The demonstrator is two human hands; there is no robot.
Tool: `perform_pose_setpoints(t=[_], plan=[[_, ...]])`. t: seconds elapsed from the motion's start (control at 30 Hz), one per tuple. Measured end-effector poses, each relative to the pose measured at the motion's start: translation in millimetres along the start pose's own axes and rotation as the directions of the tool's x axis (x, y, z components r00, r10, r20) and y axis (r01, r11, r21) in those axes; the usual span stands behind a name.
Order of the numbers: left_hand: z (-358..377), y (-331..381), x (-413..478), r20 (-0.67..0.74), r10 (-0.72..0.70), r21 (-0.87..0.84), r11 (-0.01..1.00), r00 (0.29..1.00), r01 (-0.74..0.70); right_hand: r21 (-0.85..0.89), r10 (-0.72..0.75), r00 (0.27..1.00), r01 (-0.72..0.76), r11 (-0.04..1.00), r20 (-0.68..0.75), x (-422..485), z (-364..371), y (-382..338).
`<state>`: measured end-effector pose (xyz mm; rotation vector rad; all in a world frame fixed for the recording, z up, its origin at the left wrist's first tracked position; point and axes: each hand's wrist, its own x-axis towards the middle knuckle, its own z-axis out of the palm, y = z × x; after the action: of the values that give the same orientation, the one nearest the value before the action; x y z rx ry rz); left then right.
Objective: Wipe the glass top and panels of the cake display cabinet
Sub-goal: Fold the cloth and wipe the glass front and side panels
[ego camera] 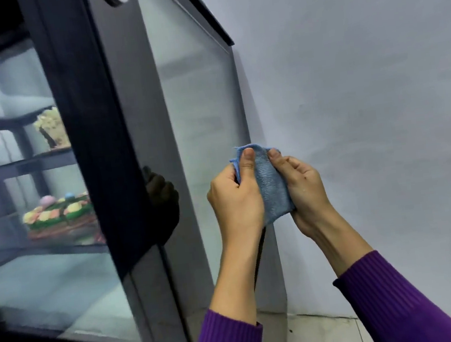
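Observation:
The cake display cabinet [88, 108] fills the left of the view, with a black frame and a frosted side glass panel [198, 97]. A small blue microfibre cloth [271, 182] is folded between both hands, just in front of the side panel's right edge. My left hand [234, 195] pinches its left edge with the thumb on top. Gripping the right edge is my right hand [304, 186]. Whether the cloth touches the glass I cannot tell. Both arms wear purple ribbed sleeves.
Behind the front glass [48, 289], a decorated cake [59, 214] sits on a lower shelf and another cake [53, 129] on the shelf above. A plain grey wall [365, 96] stands close on the right. Pale floor tiles [324, 337] lie below.

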<state>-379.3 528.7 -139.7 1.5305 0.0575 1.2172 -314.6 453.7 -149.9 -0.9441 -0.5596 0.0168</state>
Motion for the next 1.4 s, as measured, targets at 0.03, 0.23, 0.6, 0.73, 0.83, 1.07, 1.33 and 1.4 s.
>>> perform_pose_setpoints(t=[0.03, 0.23, 0.6, 0.73, 0.83, 1.07, 1.33, 1.4], plan=[[7, -6, 5, -0.018, 0.024, 0.005, 1.000, 1.000, -0.024, 0.004, -0.001, 1.000, 0.001, 1.000, 0.020, 10, -5, 3], [44, -27, 44, -0.177, 0.057, 0.082, 0.996, 0.983, -0.043, 0.086, 0.043, 0.986, -0.057, 0.995, 0.159, 80, -22, 7], [46, 55, 73, -0.230, 0.567, 0.714, 0.650, 0.791, -0.258, 0.268, 0.018, 0.845, -0.189, 0.945, 0.534, 127, 31, -12], [38, 75, 87, -0.149, 0.643, 0.804, 0.521, 0.751, -0.287, 0.342, -0.050, 0.842, -0.163, 0.925, 0.537, 134, 60, -21], [30, 75, 99, -0.029, 0.688, 0.887, 0.351, 0.725, -0.299, 0.328, -0.117, 0.858, -0.063, 0.943, 0.500, 146, 73, -21], [21, 49, 124, 0.080, 0.769, 0.953, 0.128, 0.634, -0.275, 0.288, -0.311, 0.798, 0.180, 0.941, 0.516, 190, 84, 3], [29, 43, 135, -0.012, 0.837, 0.990, 0.086, 0.548, -0.110, 0.217, -0.515, 0.741, 0.469, 0.856, 0.432, 212, 97, 19], [38, 46, 137, -0.062, 0.839, 0.993, 0.105, 0.540, -0.048, 0.160, -0.535, 0.747, 0.517, 0.841, 0.395, 222, 95, 21]])
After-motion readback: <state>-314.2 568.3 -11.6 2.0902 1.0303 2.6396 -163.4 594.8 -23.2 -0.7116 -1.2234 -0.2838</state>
